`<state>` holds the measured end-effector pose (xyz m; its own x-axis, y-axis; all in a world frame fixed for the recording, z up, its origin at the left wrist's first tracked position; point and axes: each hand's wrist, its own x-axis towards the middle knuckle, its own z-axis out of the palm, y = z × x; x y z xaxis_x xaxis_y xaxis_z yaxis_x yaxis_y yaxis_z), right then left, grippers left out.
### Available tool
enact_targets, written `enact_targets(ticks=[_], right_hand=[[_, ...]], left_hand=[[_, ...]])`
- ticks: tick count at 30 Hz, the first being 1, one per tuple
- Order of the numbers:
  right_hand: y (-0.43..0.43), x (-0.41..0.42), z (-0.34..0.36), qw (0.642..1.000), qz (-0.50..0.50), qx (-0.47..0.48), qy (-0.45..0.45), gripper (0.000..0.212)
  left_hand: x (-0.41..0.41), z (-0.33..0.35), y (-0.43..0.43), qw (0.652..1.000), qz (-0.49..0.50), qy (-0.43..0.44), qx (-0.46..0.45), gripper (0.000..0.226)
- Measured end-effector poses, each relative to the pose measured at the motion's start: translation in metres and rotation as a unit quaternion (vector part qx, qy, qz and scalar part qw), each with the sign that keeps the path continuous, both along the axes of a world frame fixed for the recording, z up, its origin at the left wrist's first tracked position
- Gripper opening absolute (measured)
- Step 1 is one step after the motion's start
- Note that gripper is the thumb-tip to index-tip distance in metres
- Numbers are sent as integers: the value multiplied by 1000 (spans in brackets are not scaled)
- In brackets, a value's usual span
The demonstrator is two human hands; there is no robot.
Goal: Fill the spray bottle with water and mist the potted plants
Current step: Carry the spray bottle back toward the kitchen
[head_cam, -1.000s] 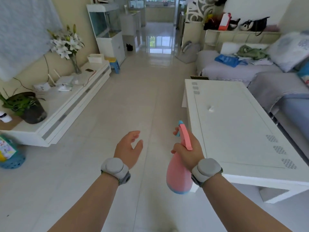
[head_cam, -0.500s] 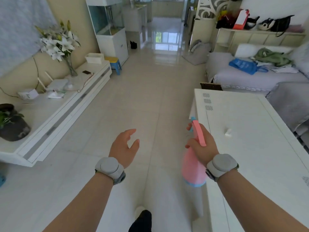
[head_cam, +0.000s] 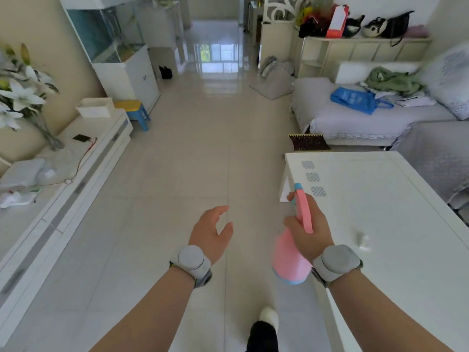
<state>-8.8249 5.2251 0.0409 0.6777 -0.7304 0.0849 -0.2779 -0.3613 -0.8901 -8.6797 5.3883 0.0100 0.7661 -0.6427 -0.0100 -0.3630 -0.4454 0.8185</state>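
Observation:
My right hand (head_cam: 308, 231) grips the neck of a pink spray bottle (head_cam: 289, 260) with a blue nozzle and blue base, held in the air beside the left edge of the white coffee table (head_cam: 380, 224). My left hand (head_cam: 212, 231) floats over the floor to its left, fingers relaxed and holding nothing. White lilies in a glass vase (head_cam: 17, 97) stand on the low white cabinet (head_cam: 63, 189) at the far left. No potted plant is in view.
A fish tank on a white stand (head_cam: 121, 64) and a blue-and-yellow stool (head_cam: 133, 111) lie ahead on the left. A grey sofa (head_cam: 368, 118) with a blue bag and clothes is at the right. Tiled floor runs ahead toward a corridor. My foot (head_cam: 264, 331) shows below.
I have walked forward along the floor. The dark potted plant on the left cabinet has slid out of view and the coffee table has drawn closer. Both hands keep their poses.

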Motion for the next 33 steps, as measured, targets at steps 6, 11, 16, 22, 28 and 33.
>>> enact_targets(ticks=[6,11,16,22,28,33], right_hand=[[-117,111,-11,999,35,-24,-1,36],[-209,197,2,997,40,-69,13,38],[-298,292,14,997,21,-70,10,41],[-391,422,2,998,25,-50,5,42],[-479,551,-4,998,9,-59,1,44],[-560,636,-1,999,-13,-52,-7,42]], left_hand=[[116,-8,-121,1000,10,-3,2,40],[191,10,-218,1000,18,-4,-20,40],[283,15,-296,999,36,-19,-26,40],[425,9,-379,997,64,-26,-43,39],[566,12,-478,997,48,-15,-53,39],[656,21,-576,999,4,-24,-45,39]])
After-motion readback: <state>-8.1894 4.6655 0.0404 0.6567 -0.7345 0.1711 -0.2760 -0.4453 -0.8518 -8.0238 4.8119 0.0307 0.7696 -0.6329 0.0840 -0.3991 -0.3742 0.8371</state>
